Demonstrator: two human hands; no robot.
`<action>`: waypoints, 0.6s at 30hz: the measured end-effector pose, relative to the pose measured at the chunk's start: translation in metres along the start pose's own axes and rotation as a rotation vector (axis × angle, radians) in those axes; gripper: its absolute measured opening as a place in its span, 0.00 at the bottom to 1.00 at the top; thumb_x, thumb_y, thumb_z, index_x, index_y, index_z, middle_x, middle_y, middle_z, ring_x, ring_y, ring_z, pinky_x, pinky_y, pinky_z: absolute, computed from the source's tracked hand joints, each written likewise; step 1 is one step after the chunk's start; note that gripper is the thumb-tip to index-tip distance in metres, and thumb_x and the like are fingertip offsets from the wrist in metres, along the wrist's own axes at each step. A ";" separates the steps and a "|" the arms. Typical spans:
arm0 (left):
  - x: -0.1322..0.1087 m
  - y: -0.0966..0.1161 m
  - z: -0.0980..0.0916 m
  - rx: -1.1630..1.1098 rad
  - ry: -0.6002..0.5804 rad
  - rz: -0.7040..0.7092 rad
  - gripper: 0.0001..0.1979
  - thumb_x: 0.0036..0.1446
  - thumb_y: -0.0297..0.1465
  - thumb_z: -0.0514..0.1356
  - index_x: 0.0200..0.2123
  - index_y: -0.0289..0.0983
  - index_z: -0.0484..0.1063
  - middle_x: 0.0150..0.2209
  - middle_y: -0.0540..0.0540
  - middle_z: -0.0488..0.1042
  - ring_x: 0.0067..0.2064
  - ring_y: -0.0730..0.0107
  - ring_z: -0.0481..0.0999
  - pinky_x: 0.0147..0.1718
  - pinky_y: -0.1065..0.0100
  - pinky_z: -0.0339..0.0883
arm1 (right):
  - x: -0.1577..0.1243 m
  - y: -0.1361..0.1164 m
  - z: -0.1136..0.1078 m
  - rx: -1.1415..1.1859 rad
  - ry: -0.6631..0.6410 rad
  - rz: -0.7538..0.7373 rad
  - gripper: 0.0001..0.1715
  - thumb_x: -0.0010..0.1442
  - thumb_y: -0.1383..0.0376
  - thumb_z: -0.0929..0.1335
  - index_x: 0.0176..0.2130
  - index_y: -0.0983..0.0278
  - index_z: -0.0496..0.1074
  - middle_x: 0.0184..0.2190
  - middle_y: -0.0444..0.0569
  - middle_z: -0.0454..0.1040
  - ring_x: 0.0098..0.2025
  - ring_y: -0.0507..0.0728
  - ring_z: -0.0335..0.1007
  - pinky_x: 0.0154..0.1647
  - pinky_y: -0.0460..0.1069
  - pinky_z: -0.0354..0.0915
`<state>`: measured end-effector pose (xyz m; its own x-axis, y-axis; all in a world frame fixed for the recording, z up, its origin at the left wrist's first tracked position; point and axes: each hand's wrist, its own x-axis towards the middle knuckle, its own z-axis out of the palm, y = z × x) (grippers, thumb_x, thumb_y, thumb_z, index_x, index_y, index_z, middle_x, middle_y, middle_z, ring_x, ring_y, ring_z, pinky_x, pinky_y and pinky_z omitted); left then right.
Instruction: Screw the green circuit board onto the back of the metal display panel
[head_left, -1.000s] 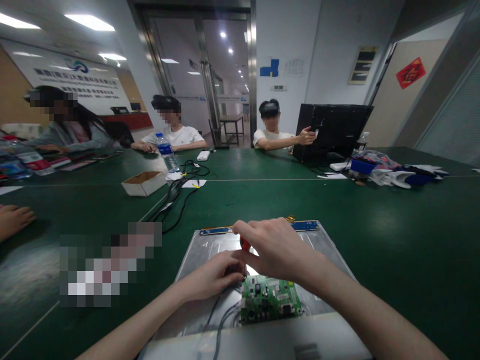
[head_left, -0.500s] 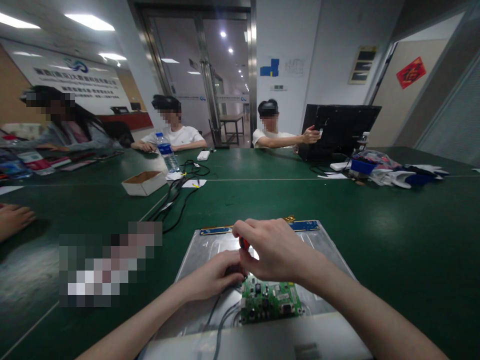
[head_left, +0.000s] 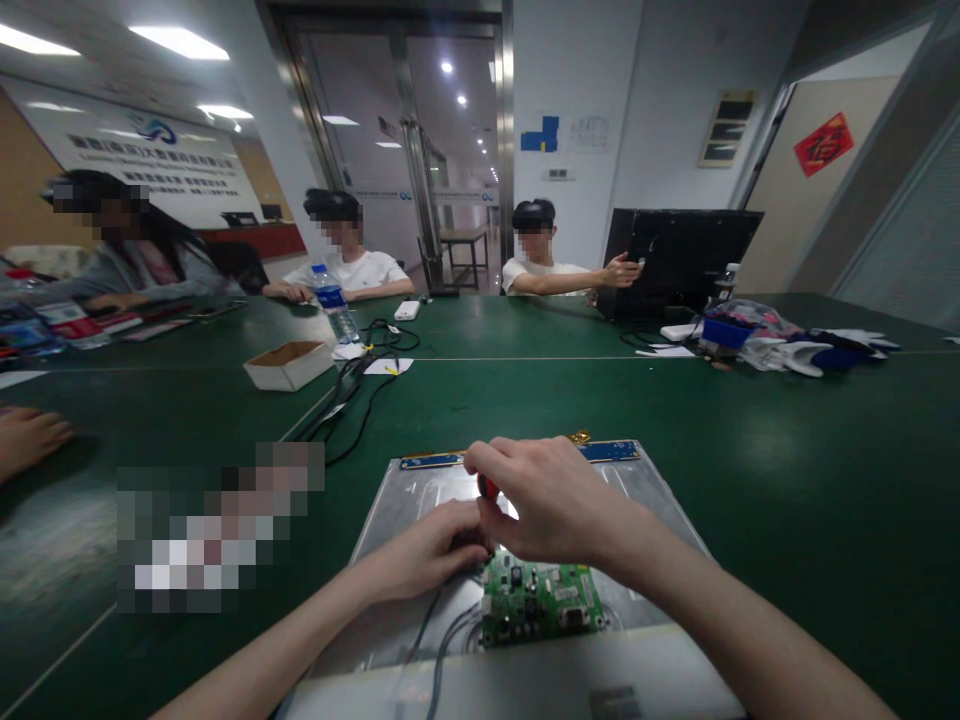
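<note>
My right hand (head_left: 544, 495) is closed around the red-and-black handle of a screwdriver (head_left: 487, 485), which stands roughly upright. Just below it, my left hand (head_left: 442, 540) has its fingers curled together by the screwdriver's lower end; what they pinch is hidden. Both hands are over a silver metal panel (head_left: 660, 510), the back of a flat screen. A green circuit board (head_left: 540, 605) lies on the panel, and its upper left corner is right beside my left fingertips. Along the panel's far edge runs a narrow blue circuit strip (head_left: 611, 452), partly covered by my right hand.
Grey cables (head_left: 442, 650) run from the board's left side. An open cardboard box (head_left: 289, 367), a water bottle (head_left: 335, 305) and black cables (head_left: 360, 385) are farther left. A black monitor (head_left: 682, 260) stands at the far right. Several people sit around the green table (head_left: 810, 480).
My hands, the screwdriver and the panel stay in practically the same place. Across the table, the person by the monitor has shifted their head slightly.
</note>
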<state>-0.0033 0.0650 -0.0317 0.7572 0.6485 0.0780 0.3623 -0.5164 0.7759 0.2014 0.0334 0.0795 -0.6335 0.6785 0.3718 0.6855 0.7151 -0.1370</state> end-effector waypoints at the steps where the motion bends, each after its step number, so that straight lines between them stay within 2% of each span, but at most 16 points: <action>1: 0.000 -0.001 0.000 0.004 0.000 -0.006 0.04 0.59 0.29 0.56 0.37 0.37 0.69 0.37 0.46 0.74 0.39 0.61 0.71 0.39 0.64 0.68 | 0.000 0.000 0.000 -0.001 0.003 -0.001 0.10 0.59 0.68 0.62 0.42 0.64 0.67 0.34 0.48 0.76 0.26 0.51 0.63 0.24 0.49 0.42; 12: -0.002 -0.002 -0.002 0.048 -0.004 -0.023 0.06 0.59 0.28 0.56 0.38 0.36 0.71 0.37 0.46 0.75 0.39 0.62 0.72 0.40 0.63 0.68 | 0.001 0.001 0.001 -0.023 -0.004 -0.014 0.07 0.62 0.65 0.63 0.42 0.64 0.66 0.33 0.46 0.76 0.26 0.51 0.65 0.24 0.49 0.42; 18: -0.001 0.003 -0.003 0.050 -0.026 -0.019 0.06 0.59 0.26 0.55 0.36 0.37 0.73 0.36 0.47 0.75 0.38 0.64 0.72 0.39 0.65 0.69 | 0.001 0.002 0.000 -0.038 -0.015 0.007 0.10 0.64 0.61 0.66 0.44 0.63 0.67 0.34 0.46 0.77 0.28 0.52 0.68 0.24 0.48 0.42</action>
<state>-0.0046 0.0646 -0.0279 0.7638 0.6438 0.0468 0.4030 -0.5323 0.7445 0.2022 0.0352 0.0799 -0.6341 0.6860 0.3569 0.7026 0.7039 -0.1046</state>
